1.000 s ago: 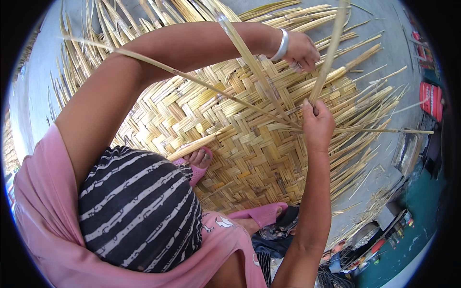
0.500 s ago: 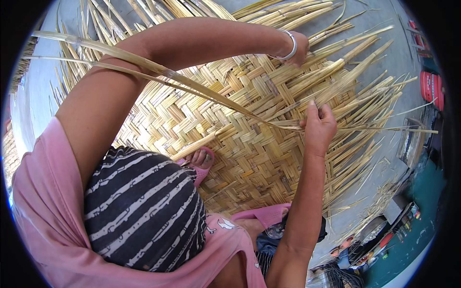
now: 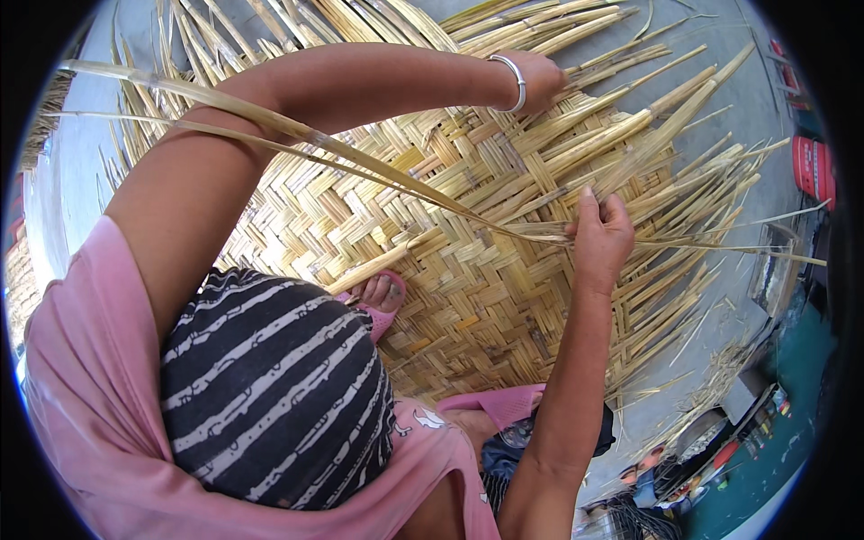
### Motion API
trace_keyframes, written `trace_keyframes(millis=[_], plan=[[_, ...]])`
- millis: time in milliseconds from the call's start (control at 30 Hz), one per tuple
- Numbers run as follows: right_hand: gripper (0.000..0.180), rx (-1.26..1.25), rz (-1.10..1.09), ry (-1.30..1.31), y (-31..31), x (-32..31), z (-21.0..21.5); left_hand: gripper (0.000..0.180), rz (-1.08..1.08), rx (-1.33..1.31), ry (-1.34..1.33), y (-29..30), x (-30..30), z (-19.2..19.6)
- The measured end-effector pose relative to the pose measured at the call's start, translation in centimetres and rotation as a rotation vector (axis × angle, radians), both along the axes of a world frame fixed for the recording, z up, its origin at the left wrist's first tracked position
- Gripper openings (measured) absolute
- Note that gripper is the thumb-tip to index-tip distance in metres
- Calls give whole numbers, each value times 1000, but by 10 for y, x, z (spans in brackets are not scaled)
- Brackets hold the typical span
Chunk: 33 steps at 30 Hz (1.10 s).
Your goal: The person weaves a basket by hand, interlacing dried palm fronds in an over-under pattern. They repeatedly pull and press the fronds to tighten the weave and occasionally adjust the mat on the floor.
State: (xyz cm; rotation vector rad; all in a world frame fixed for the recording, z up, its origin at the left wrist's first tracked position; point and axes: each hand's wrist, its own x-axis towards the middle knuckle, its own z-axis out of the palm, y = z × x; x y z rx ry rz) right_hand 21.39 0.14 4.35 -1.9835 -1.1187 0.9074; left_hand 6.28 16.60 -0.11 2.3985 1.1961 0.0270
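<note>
A large woven mat of split cane strips [image 3: 477, 310] lies spread under me, its loose strip ends fanning out at the far and right sides. My right hand [image 3: 603, 241] pinches a long split cane strip [image 3: 396, 180] at the mat's right part. That strip runs up to the left, across my left upper arm, and its other end sticks out to the right. My left hand [image 3: 538, 83], with a silver bangle [image 3: 516, 83] at the wrist, is closed around the loose strips at the far edge. Its fingertips are partly hidden.
My feet in pink sandals [image 3: 385, 310] rest on the mat. Grey floor [image 3: 666, 360] shows at the right, with scattered cane scraps [image 3: 720, 369]. A red container [image 3: 813, 169] stands at the far right, and assorted objects lie at the lower right.
My left hand has shifted slightly left and away along the far edge, and the strips beside it have moved. My right hand stays nearly in place with the long strip.
</note>
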Motion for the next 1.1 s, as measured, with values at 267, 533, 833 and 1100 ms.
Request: trace_keyframes(millis=[267,533,833,1100], plan=[[28,-23,-30,40,-3,5,-1,16,-75,-177,-21,0,27,15],[31,-14,-48,106,1,5,1,27,187,-960,-358,9,40,20],[30,-7,-92,152,-7,2,7,23,176,-1303,-301,29,43,14],[27,-9,-106,185,-10,0,12,31,123,-1158,-267,18,56,-4]])
